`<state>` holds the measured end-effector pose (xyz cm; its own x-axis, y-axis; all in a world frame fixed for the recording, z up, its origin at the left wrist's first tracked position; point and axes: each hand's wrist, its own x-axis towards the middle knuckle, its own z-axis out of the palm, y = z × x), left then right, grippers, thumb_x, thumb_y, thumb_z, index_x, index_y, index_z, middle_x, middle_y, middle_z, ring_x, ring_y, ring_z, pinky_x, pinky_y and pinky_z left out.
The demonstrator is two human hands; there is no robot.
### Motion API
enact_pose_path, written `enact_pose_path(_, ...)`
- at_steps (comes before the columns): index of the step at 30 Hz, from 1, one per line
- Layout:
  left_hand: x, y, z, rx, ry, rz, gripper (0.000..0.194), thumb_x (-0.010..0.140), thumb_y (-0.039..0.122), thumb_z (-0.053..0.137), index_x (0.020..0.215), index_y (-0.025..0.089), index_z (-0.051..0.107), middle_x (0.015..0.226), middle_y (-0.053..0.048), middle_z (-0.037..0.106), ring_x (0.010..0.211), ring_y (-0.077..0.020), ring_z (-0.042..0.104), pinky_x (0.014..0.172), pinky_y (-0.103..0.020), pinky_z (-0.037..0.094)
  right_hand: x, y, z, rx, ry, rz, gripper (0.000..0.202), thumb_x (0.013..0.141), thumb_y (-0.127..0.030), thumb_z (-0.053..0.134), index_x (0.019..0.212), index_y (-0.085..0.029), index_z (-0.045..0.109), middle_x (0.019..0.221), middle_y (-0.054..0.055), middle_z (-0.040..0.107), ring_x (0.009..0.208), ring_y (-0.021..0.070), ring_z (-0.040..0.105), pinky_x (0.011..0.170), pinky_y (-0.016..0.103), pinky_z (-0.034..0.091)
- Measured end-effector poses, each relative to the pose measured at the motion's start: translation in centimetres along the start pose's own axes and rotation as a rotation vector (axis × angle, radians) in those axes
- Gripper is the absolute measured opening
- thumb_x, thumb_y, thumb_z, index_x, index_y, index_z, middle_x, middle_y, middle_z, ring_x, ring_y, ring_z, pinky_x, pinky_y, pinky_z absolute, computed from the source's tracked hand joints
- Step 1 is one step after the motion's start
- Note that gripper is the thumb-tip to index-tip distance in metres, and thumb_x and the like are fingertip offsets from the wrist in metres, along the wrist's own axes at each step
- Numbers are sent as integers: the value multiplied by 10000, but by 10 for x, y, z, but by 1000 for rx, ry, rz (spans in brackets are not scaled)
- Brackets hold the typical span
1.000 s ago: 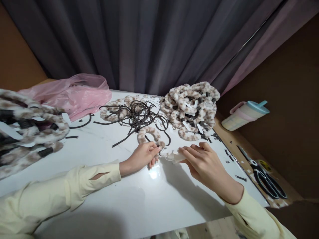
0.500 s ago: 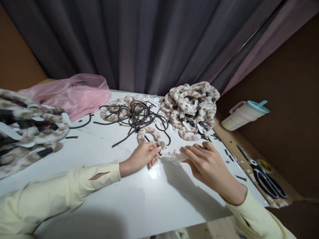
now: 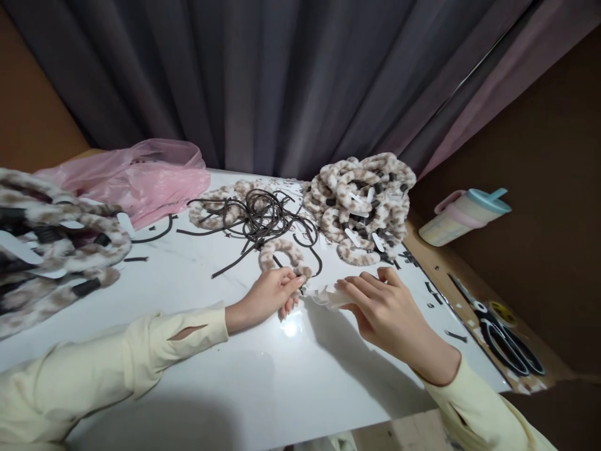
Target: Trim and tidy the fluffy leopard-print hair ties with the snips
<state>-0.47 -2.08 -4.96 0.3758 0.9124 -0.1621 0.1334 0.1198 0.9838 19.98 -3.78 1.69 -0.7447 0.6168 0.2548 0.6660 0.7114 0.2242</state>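
My left hand is closed, thumb and finger pinching the near end of a spotted furry ring in cream and brown. A bit of dark cord shows at the pinch. My right hand is closed on a thin whitish strip, which stretches toward my left fingertips. Whether the strip is paper or plastic, I cannot tell, and its held end is partly hidden. Just behind the ring lies a tangle of dark cords, one end curving past the ring's right side.
Furry rings with white tags are heaped at the back right and far left. A pink plastic bag lies behind the left heap. Beyond the table's right edge are scissors, a yellow tape roll and a lidded tumbler.
My right hand has shifted very slightly left, and the whitish strip hangs a little differently between the hands. My left hand keeps its pinch on the furry ring.
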Motion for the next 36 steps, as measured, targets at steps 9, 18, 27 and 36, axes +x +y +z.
enact_pose_path(9, 1, -2, 0, 0, 2, -8, 324, 846, 424, 457, 667, 155, 436, 472, 34, 526, 328, -59, 460, 340, -152, 371, 0, -1, 1, -5, 11, -12, 176, 786, -70, 434, 883, -142, 562, 679, 47, 612, 623, 168, 504, 614, 315, 220)
enact_pose_path(18, 0, 0, 1, -4, 7, -1, 301, 857, 386, 453, 665, 155, 430, 464, 43, 524, 331, -57, 465, 343, -149, 371, -1, 0, 3, -4, 19, 10, 157, 799, -90, 444, 878, -144, 569, 690, 56, 626, 629, 169, 519, 632, 313, 228)
enact_pose_path(27, 3, -3, 0, -17, 1, 4, 319, 848, 421, 458, 681, 150, 437, 510, 26, 555, 333, -54, 473, 332, -147, 370, -2, 0, 5, -8, 28, 19, 159, 787, -96, 457, 888, -141, 572, 683, 46, 622, 621, 165, 510, 632, 319, 230)
enact_pose_path(36, 2, -5, 0, -27, 1, -1, 331, 842, 438, 465, 676, 154, 435, 499, 28, 554, 329, -56, 471, 330, -147, 370, -5, 1, 6, 24, 22, 32, 167, 786, -92, 453, 894, -148, 568, 684, 49, 623, 626, 169, 514, 652, 317, 240)
